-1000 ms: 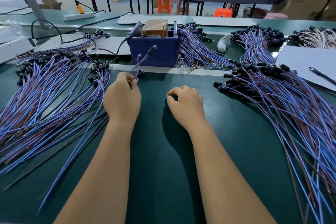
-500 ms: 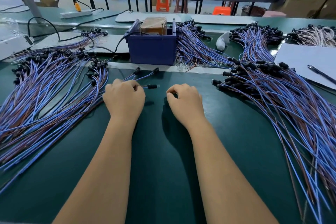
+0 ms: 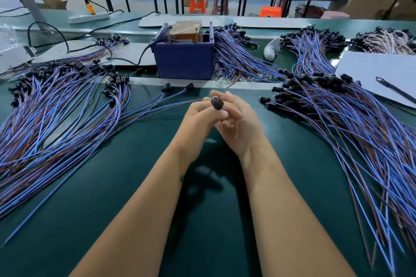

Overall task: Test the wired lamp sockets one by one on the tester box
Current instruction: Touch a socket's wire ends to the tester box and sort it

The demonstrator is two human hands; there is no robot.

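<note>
Socket (image 3: 216, 103), earlier flat, now raised between both hands' fingers (image 3: 221, 114).

The bench mat (image 3: 112, 220) is showing a matt, dark green, smooth surface. The socket (image 3: 216, 103) between the left hand (image 3: 200, 117) and right hand (image 3: 238, 123) is looking like glossy dark plastic. The wire bundles on the left (image 3: 56, 108) are wearing smooth blue and brown plastic insulation. The far tester box (image 3: 184, 60) is appearing as matt blue plastic, carrying a brown block (image 3: 185, 29) that looks like cardboard or wood. A metal strip (image 3: 225, 84) is gleaming in front of the box. The paper sheet (image 3: 378, 72) on the right is lying matt white.
</note>
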